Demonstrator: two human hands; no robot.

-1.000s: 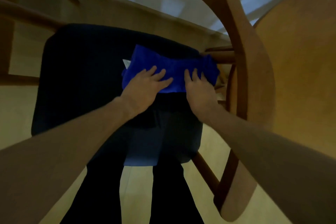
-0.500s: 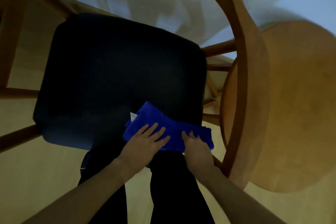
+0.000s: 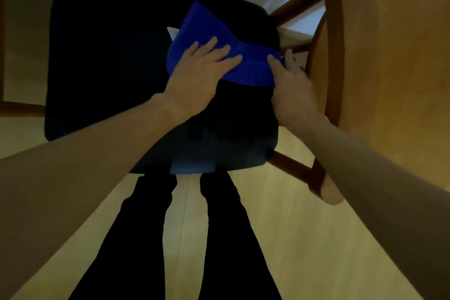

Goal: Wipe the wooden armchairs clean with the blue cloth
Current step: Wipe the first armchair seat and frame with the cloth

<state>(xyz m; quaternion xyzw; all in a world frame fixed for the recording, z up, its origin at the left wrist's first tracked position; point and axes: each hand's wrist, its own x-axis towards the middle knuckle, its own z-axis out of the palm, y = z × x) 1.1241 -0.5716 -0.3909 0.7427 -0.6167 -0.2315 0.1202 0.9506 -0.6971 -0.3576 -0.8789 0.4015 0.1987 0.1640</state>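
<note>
The blue cloth (image 3: 207, 31) lies spread on the dark seat cushion (image 3: 109, 56) of a wooden armchair, toward its right side. My left hand (image 3: 199, 73) presses flat on the cloth with straight fingers. At the cloth's right end my right hand (image 3: 289, 83) rests on it by the cushion's edge, fingers extended; its fingertips are partly hidden by the cloth. The chair's wooden armrest (image 3: 333, 56) curves down just right of my right hand.
A round wooden table top (image 3: 401, 68) fills the right side, close behind the armrest. Wooden chair rails (image 3: 292, 168) stick out under the cushion. My dark trouser legs (image 3: 219, 238) stand on the light wooden floor (image 3: 292, 238) in front of the seat.
Both hands have slid the cloth away from me, from the cushion's front edge back toward its middle right. A second ago it was also farther back.
</note>
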